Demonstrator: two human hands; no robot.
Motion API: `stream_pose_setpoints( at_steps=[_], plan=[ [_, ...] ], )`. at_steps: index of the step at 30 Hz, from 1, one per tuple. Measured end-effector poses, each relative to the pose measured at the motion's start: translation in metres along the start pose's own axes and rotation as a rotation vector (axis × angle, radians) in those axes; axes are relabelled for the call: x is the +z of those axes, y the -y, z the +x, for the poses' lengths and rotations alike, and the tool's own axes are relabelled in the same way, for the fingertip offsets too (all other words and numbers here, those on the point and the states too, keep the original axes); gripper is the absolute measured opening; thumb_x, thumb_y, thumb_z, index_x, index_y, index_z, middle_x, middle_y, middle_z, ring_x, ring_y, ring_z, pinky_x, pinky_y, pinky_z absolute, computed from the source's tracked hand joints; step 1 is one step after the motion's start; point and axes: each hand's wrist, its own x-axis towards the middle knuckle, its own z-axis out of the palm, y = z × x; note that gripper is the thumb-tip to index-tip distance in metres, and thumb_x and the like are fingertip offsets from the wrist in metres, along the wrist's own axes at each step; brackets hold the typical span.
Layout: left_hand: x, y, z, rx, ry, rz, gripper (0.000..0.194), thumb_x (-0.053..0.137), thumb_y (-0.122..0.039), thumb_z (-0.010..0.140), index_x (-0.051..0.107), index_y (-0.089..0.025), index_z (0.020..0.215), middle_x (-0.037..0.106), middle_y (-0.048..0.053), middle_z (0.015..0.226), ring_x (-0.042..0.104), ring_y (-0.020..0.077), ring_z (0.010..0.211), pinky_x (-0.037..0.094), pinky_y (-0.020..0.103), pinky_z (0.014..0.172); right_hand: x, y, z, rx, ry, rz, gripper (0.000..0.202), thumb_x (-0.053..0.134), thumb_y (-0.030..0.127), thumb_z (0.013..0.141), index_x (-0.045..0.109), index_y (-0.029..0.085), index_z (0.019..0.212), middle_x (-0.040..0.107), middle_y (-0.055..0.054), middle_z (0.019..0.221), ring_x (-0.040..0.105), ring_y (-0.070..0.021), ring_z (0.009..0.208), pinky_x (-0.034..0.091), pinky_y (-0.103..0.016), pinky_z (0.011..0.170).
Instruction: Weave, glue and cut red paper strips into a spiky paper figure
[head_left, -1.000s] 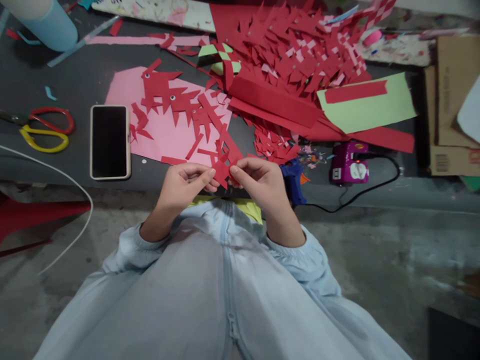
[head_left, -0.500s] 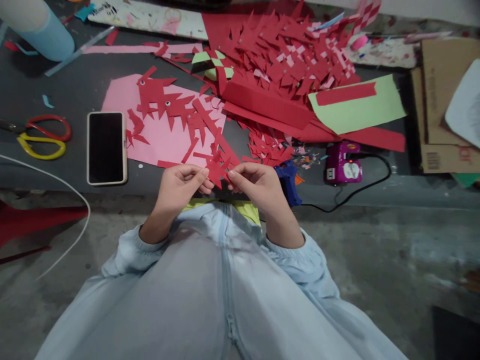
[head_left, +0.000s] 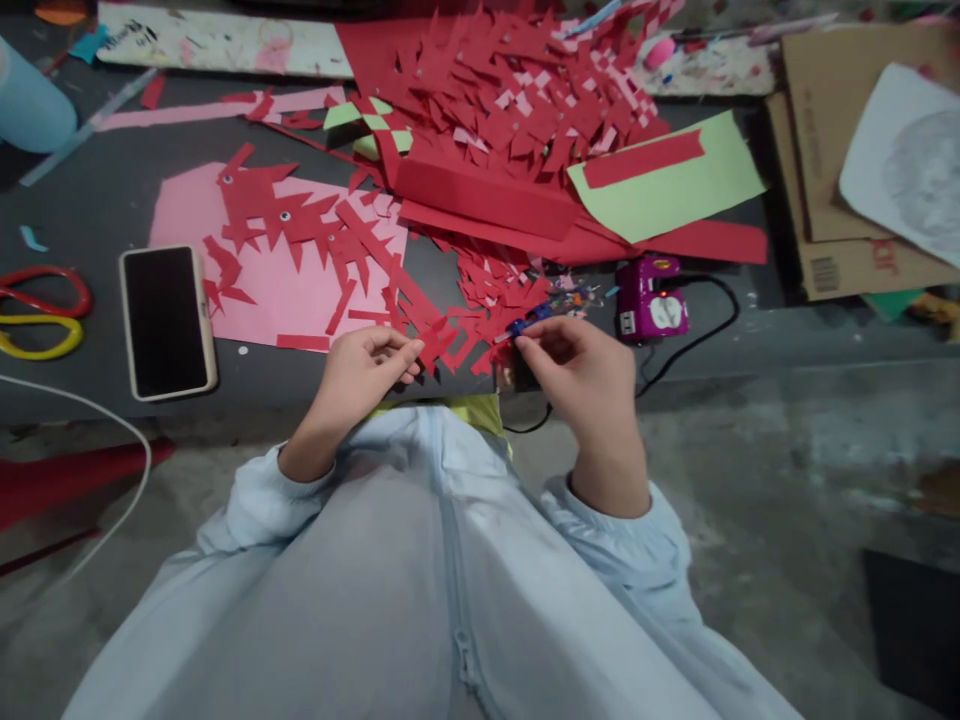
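Note:
My left hand (head_left: 367, 372) is pinched at the table's front edge, holding a small red paper piece (head_left: 435, 345) by its left side. To the right, my right hand (head_left: 589, 375) is raised over the blue glue gun (head_left: 529, 320), with thumb and forefinger closed together beside it. Whether those fingertips grip anything is too small to tell. Red paper strips lie around the held piece. Behind my left hand, spiky red paper shapes with small eyes (head_left: 259, 200) rest on a pink sheet (head_left: 180, 215).
A phone (head_left: 169, 322) and scissors (head_left: 45, 337) lie at the left. A purple box (head_left: 652, 300) with a black cable stands at the right, near cardboard (head_left: 832, 150). Red paper shapes (head_left: 480, 90) are heaped at the back, beside a green sheet (head_left: 667, 200).
My right hand has left the red paper piece and moved right, to the glue gun. My left hand still holds the piece. The camera view has shifted to the right.

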Motion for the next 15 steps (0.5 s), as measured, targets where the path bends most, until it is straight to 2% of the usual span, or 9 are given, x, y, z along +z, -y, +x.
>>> stream_pose_setpoints(
  at_steps=[4, 8, 12, 15],
  plan=[
    [0.012, 0.002, 0.008, 0.032, -0.001, 0.188, 0.029, 0.071, -0.046, 0.083, 0.069, -0.018, 0.075, 0.074, 0.001, 0.069, 0.067, 0.0113, 0.058, 0.051, 0.023, 0.060, -0.016, -0.018, -0.001, 0.084, -0.084, -0.358, 0.031, 0.066, 0.041, 0.085, 0.070, 0.016, 0.104, 0.074, -0.010, 0.090, 0.065, -0.0246, 0.077, 0.046, -0.036, 0.071],
    [0.022, -0.001, 0.012, 0.044, -0.071, 0.440, 0.028, 0.064, -0.043, 0.090, 0.071, -0.020, 0.076, 0.074, 0.000, 0.066, 0.069, 0.0139, 0.061, 0.048, 0.026, 0.064, -0.013, -0.018, -0.003, 0.167, 0.027, -0.576, 0.055, 0.064, 0.051, 0.089, 0.063, 0.010, 0.124, 0.074, -0.019, 0.105, 0.067, -0.0351, 0.096, 0.046, -0.040, 0.075],
    [0.027, -0.008, 0.013, 0.077, -0.145, 0.770, 0.031, 0.059, -0.042, 0.095, 0.071, -0.021, 0.076, 0.074, 0.001, 0.069, 0.069, 0.0179, 0.069, 0.043, 0.030, 0.067, -0.007, -0.010, -0.002, 0.198, 0.120, -0.652, 0.056, 0.061, 0.056, 0.091, 0.061, 0.010, 0.123, 0.073, -0.020, 0.106, 0.068, -0.0377, 0.095, 0.044, -0.039, 0.070],
    [0.025, -0.009, 0.011, 0.096, -0.200, 0.949, 0.033, 0.059, -0.046, 0.095, 0.071, -0.021, 0.077, 0.073, 0.003, 0.073, 0.067, 0.0200, 0.073, 0.039, 0.031, 0.066, -0.005, -0.009, 0.000, 0.157, 0.147, -0.652, 0.048, 0.058, 0.050, 0.093, 0.061, 0.011, 0.120, 0.072, -0.020, 0.105, 0.067, -0.0367, 0.094, 0.044, -0.038, 0.070]
  ],
)
